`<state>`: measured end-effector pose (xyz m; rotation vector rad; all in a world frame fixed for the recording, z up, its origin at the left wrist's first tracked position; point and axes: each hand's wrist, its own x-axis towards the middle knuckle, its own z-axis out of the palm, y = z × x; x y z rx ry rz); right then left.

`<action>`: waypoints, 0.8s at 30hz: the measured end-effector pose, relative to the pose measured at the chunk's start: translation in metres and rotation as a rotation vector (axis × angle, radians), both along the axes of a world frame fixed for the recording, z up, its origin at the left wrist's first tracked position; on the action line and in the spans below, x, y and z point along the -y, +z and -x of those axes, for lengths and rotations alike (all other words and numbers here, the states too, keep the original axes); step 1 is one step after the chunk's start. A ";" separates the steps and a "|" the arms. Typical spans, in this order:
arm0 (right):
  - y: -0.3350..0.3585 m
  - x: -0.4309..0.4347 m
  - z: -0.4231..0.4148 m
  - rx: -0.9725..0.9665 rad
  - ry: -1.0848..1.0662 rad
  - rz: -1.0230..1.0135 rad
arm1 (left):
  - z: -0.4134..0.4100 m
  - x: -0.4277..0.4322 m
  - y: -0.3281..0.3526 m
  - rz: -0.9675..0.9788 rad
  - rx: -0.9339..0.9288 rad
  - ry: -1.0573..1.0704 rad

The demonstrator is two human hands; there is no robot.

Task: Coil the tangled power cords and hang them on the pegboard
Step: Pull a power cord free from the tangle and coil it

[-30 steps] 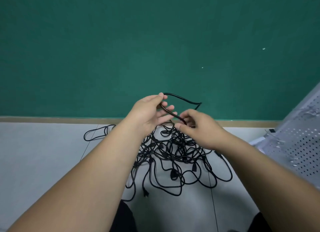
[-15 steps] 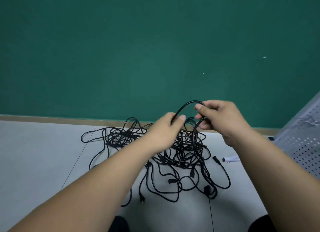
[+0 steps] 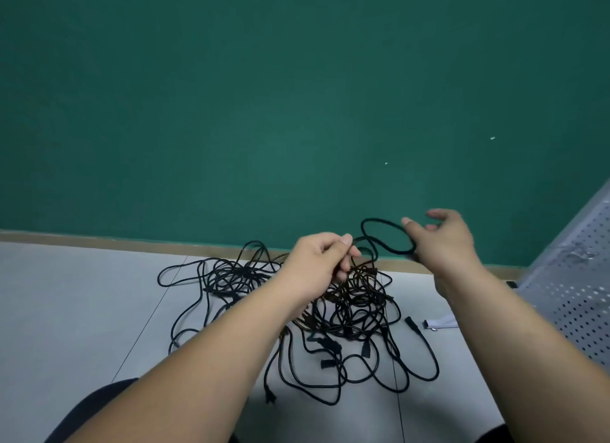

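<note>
A tangle of black power cords (image 3: pixel 350 310) lies on the grey floor in front of me, with several plugs sticking out of it. My left hand (image 3: pixel 317 261) is raised over the pile and grips a strand of cord between curled fingers and thumb. A loop of that cord (image 3: pixel 386 239) arcs up and to the right. My right hand (image 3: pixel 445 241) sits at the loop's right side with fingers spread and relaxed; the cord runs under its palm. A white perforated pegboard (image 3: pixel 574 277) leans at the far right.
A green wall (image 3: pixel 264 112) with a tan baseboard rises right behind the pile. A small white strap (image 3: pixel 440 322) lies on the floor between the cords and the pegboard. My dark-clothed knees show at the bottom edge.
My right hand has opened its fingers and moved right, away from my left hand, and the raised loop has widened. My left hand keeps its grip on the cord.
</note>
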<state>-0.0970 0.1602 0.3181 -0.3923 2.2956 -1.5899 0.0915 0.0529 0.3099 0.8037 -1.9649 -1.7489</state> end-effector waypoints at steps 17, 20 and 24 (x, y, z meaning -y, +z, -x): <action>0.003 0.010 0.008 -0.303 0.302 -0.163 | -0.017 0.099 0.000 0.355 0.288 -0.127; -0.003 0.013 0.009 -0.448 0.446 -0.370 | -0.008 0.096 0.002 0.287 0.137 -0.071; -0.005 0.030 -0.009 -0.534 0.607 -0.230 | 0.010 0.082 0.001 0.087 -0.037 -0.068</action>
